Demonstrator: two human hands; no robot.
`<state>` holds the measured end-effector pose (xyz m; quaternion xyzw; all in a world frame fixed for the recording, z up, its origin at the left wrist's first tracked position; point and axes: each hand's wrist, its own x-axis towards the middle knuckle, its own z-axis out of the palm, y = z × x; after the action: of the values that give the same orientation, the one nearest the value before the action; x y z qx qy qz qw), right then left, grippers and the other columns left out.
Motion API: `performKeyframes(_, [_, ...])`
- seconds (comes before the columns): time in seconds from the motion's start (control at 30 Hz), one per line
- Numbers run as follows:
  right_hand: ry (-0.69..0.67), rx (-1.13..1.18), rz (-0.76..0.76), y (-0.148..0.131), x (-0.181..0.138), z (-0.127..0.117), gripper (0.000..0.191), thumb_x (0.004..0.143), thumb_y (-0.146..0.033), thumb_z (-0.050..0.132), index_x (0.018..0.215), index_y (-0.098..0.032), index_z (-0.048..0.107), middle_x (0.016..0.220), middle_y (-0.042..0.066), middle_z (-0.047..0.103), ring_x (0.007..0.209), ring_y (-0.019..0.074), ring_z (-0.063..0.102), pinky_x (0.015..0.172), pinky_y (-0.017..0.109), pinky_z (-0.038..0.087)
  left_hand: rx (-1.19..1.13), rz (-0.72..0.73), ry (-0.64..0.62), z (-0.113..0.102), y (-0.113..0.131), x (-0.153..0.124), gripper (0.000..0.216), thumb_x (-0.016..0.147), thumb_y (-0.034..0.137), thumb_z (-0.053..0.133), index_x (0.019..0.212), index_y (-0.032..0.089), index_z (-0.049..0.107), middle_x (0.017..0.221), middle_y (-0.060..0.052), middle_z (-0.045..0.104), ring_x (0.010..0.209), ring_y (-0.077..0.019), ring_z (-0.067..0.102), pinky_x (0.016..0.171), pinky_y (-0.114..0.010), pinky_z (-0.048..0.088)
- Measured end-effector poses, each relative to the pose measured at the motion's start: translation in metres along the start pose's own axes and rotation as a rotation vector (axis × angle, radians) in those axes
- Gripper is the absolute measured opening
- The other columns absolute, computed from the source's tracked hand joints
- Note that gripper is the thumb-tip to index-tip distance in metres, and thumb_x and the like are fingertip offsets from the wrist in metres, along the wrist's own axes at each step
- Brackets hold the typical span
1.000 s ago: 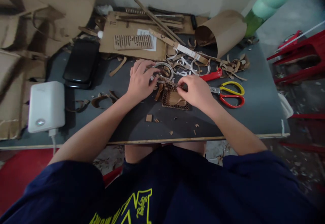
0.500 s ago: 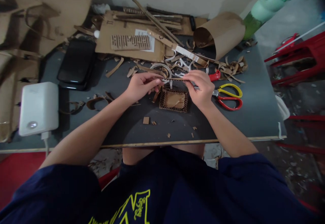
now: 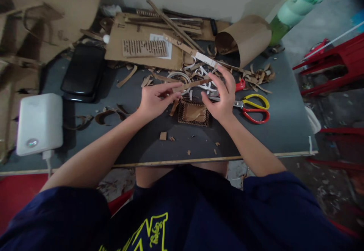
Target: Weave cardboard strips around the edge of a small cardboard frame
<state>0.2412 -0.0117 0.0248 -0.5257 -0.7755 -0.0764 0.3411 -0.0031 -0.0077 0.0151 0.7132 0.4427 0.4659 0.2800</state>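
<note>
My left hand (image 3: 159, 97) pinches one end of a narrow cardboard strip (image 3: 196, 84), which slants up to the right. Near the strip's far end, my right hand (image 3: 222, 95) has its thumb and fingers spread apart and holds nothing. Just below the strip lies a small rectangular cardboard tray (image 3: 194, 123) with a corrugated rim and a scrap inside. Scissors with one yellow and one red handle (image 3: 256, 109) lie to the right of my right hand. Behind the strip are white paper strips (image 3: 203, 71) and a white ring (image 3: 179, 76).
A black case (image 3: 83, 72) and a white power bank with a cable (image 3: 40, 124) lie at left. Behind are a cardboard sheet (image 3: 113, 50) with a corrugated piece (image 3: 144, 48), a cardboard tube (image 3: 253, 38) and a green bottle (image 3: 292, 12). Scraps litter the tabletop.
My right hand has let go of the strip's right end and its fingers have spread. The strip now tilts upward to the right, still in my left hand.
</note>
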Motion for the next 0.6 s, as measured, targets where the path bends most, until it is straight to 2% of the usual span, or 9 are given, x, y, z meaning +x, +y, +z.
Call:
performKeyframes(0.1, [0.02, -0.006, -0.001, -0.006, -0.002, -0.003, 0.027, 0.096, -0.04, 0.051, 0.111, -0.026, 0.069, 0.111, 0.013, 0.071, 0.114, 0.0299, 0.067, 0.1, 0.05, 0.052, 0.195, 0.128, 0.049, -0.001, 0.008, -0.004, 0.029, 0.09, 0.042, 0.072, 0.114, 0.026, 0.078, 0.086, -0.003, 0.08, 0.066, -0.0161, 0.072, 0.066, -0.026, 0.059])
performKeyframes(0.2, [-0.001, 0.08, -0.133, -0.016, -0.004, -0.004, 0.025, 0.098, -0.039, 0.05, 0.096, -0.026, 0.071, 0.089, 0.008, 0.073, 0.09, 0.0229, 0.07, 0.087, 0.04, 0.056, 0.321, 0.214, 0.024, 0.004, 0.008, -0.007, 0.029, 0.094, 0.041, 0.066, 0.116, 0.026, 0.077, 0.083, -0.003, 0.08, 0.063, -0.0154, 0.072, 0.062, -0.024, 0.056])
performKeyframes(0.33, [-0.041, 0.153, -0.258, -0.027, -0.001, -0.002, 0.028, 0.096, -0.044, 0.057, 0.107, -0.024, 0.072, 0.104, 0.009, 0.076, 0.101, 0.0226, 0.07, 0.092, 0.037, 0.054, 0.397, 0.337, -0.045, 0.014, -0.001, -0.009, 0.034, 0.097, 0.031, 0.056, 0.124, 0.022, 0.074, 0.089, -0.004, 0.08, 0.073, -0.0161, 0.076, 0.064, -0.022, 0.056])
performKeyframes(0.43, [-0.061, 0.2, -0.254, -0.029, 0.002, -0.002, 0.029, 0.096, -0.044, 0.057, 0.107, -0.022, 0.073, 0.107, 0.009, 0.077, 0.105, 0.0218, 0.07, 0.095, 0.037, 0.053, 0.384, 0.377, -0.04, 0.019, -0.005, -0.011, 0.035, 0.096, 0.024, 0.054, 0.126, 0.02, 0.072, 0.096, -0.006, 0.08, 0.083, -0.0173, 0.077, 0.07, -0.022, 0.058])
performKeyframes(0.6, [-0.108, 0.195, -0.191, -0.029, 0.004, -0.001, 0.027, 0.098, -0.042, 0.055, 0.102, -0.024, 0.076, 0.104, 0.007, 0.079, 0.106, 0.0218, 0.071, 0.098, 0.039, 0.052, 0.397, 0.466, -0.002, 0.021, -0.005, -0.011, 0.037, 0.096, 0.018, 0.051, 0.128, 0.017, 0.071, 0.099, -0.008, 0.08, 0.085, -0.0173, 0.077, 0.073, -0.022, 0.06])
